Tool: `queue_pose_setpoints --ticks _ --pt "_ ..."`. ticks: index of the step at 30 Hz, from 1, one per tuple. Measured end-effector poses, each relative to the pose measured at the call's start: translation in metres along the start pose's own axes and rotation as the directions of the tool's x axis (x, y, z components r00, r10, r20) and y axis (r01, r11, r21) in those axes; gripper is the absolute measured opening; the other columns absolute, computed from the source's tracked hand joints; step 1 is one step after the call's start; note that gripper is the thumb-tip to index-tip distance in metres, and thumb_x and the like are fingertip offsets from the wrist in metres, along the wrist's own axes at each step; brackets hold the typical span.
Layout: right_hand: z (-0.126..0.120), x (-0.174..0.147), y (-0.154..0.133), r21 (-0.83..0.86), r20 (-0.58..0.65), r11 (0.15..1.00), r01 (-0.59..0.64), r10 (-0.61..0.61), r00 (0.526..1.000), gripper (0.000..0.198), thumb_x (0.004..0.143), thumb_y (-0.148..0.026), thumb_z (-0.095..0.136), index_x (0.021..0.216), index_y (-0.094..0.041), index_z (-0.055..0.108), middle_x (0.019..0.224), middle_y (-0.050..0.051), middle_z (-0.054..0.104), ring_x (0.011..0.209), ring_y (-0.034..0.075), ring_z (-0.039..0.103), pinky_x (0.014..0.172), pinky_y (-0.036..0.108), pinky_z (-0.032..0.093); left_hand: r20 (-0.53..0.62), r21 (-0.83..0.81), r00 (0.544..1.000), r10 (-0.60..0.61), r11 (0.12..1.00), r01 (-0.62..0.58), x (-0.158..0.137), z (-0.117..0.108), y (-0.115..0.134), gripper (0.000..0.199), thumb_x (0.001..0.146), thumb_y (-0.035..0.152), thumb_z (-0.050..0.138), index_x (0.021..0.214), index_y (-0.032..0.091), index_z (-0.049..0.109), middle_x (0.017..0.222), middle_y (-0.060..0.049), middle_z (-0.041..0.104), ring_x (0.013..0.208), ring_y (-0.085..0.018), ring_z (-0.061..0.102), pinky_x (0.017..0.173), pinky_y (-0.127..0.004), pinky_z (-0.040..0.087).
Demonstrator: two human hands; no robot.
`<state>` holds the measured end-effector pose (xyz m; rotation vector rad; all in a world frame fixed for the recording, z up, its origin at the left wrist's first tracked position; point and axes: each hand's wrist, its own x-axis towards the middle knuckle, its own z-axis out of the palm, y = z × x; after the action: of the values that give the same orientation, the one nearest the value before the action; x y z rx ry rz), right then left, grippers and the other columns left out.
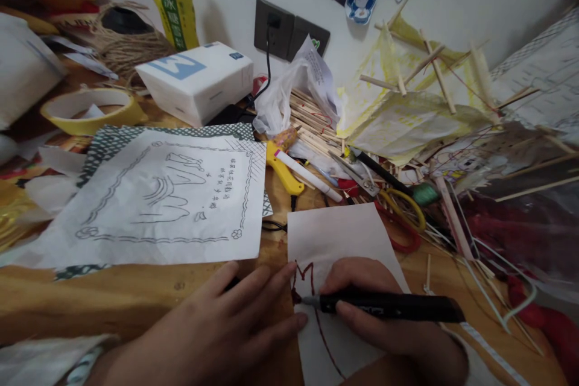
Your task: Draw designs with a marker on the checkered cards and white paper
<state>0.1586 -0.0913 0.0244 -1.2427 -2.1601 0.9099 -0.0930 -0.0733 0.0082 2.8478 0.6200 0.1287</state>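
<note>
My right hand (375, 313) is closed around a black marker pen (398, 306). Its grey tip touches a white sheet of paper (348, 229) near the left edge, beside a dark red patch. Dark red lines run over the sheet: a zigzag at the top and a long curve down to the right. My left hand (230, 319) lies with fingers stretched out, its fingertips on the sheet's left edge. A small dark object shows partly behind its index finger; I cannot make out what it is.
Left lies a paper with an ink drawing (217, 193) on a green patterned sheet. Behind stand a white box (199, 84), yellow tape roll (93, 110) and bottle (172, 3). Wooden sticks (307, 111), a yellow glue gun (284, 172), scissors (402, 211) and stick-framed paper constructions (416, 96) crowd the right.
</note>
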Motion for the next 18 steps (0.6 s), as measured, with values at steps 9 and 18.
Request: queue_pose_setpoints --ticks 9,18 --pt "-0.0012 -0.0013 0.0004 0.011 0.007 1.0 0.004 -0.004 1.0 0.012 0.082 -0.025 0.051 0.09 -0.02 0.06 0.078 0.003 0.066 0.073 0.017 0.062 0.065 0.027 0.046 0.005 0.034 1.0 -0.027 0.999 0.026 0.0015 -0.0002 0.0051 0.074 0.068 0.044 0.07 0.135 0.036 0.039 0.146 -0.006 0.035 0.125 -0.031 0.039 0.1 -0.049 0.03" --pt "-0.0032 0.0006 -0.0013 0.014 0.024 1.0 -0.002 0.001 1.0 0.014 0.084 -0.027 0.05 0.088 -0.019 0.061 0.077 0.003 0.066 0.071 0.016 0.061 0.066 0.027 0.046 0.014 -0.001 1.0 0.02 1.0 -0.02 0.0013 0.0027 -0.0005 0.076 0.069 0.047 0.068 0.138 0.035 0.036 0.148 -0.008 0.031 0.126 -0.032 0.038 0.1 -0.049 0.031"
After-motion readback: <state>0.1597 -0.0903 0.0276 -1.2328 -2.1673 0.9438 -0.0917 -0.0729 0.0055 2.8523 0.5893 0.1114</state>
